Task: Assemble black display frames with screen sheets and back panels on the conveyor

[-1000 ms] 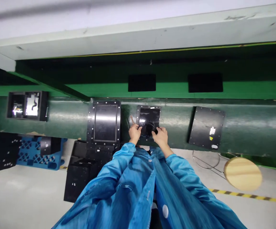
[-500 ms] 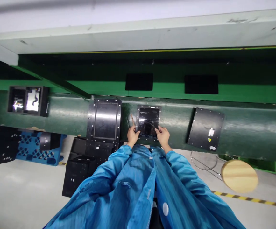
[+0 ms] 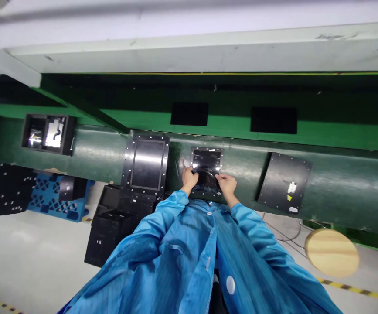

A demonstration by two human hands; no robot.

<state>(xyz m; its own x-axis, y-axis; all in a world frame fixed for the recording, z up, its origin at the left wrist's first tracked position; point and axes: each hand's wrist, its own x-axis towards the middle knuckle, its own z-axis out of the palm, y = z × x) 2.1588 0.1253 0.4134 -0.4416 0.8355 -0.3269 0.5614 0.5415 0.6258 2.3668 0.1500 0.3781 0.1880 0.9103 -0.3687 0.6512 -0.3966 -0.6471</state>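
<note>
A small black square panel [image 3: 206, 162] with a shiny face and a dotted rim lies on the green conveyor belt [image 3: 87, 150] straight ahead of me. My left hand [image 3: 189, 179] grips its lower left corner, with a thin stick-like thing poking up beside the fingers. My right hand [image 3: 226, 183] pinches the lower right edge, where a clear film seems to lift from the panel. Both arms are in blue sleeves.
A larger black framed panel [image 3: 148, 163] lies left of it and a black plate [image 3: 285, 182] with a white label lies to the right. An open black box [image 3: 47, 133] sits far left. Black crates [image 3: 110, 226], a blue pallet [image 3: 49, 200] and a round wooden stool [image 3: 332, 252] stand below.
My view has shifted a little to the left and up. Both hands stay on the small panel's lower edge; the left hand has moved up along its left side.
</note>
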